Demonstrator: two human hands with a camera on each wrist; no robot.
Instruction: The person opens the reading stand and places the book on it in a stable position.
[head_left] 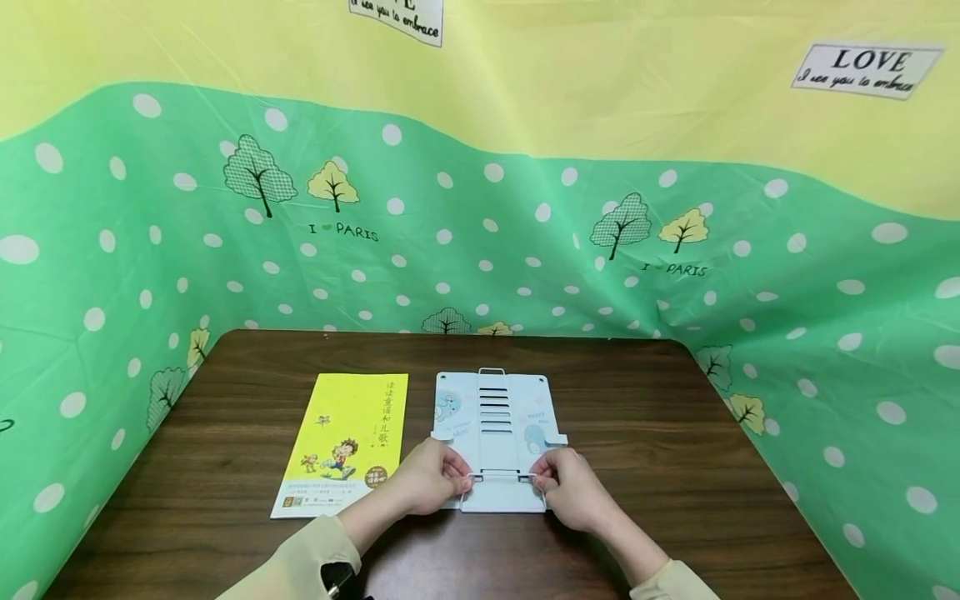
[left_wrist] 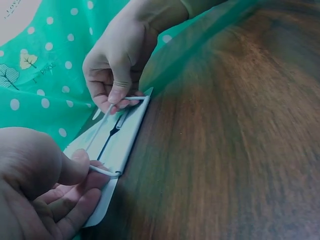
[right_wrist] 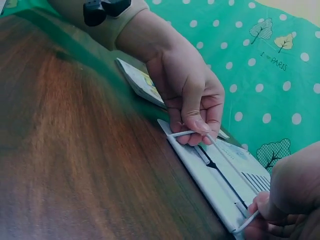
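A pale blue metal book stand (head_left: 528, 400) with cartoon prints and a column of slots lies flat on the table. My left hand (head_left: 435, 477) pinches the left corner of its white wire support (left_wrist: 100, 130) between thumb and fingers. At the opposite corner, my right hand (head_left: 572, 487) pinches the same wire. In the right wrist view, the wire (right_wrist: 232, 162) stands slightly raised over the plate's near end. Both hands sit at the stand's lower sides and hide parts of its edges.
A yellow children's book (head_left: 352, 417) lies left of the stand, close to my left forearm. The dark wooden table (head_left: 660, 467) extends to the right. A green and yellow printed cloth (head_left: 487, 217) hangs around the back and sides.
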